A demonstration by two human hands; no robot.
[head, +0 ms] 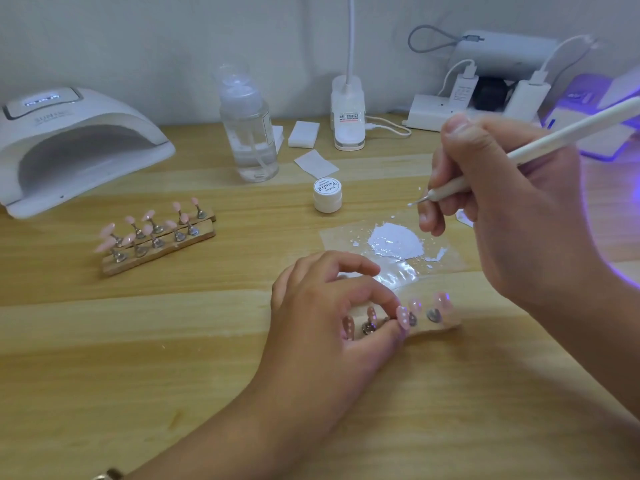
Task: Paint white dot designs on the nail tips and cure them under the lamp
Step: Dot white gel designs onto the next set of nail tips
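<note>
White dotting pen [571, 133] slanting, tip down-left, gripped by right hand [512, 216] — left hand [332, 306] pinching pink nail tip [402, 315].

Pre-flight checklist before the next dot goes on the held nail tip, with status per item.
1. Dotting tool tip carries white paint: ok.
2. Right hand grip on the tool: ok, fingers pinch it near the tip.
3. Left hand pinches the nail tip: ok.
4. Nail tip seated on the wooden holder: cannot tell, fingers hide its stand.
5. Paint puddle beside the holder: ok.
6. Lamp powered: ok, display lit.
</note>
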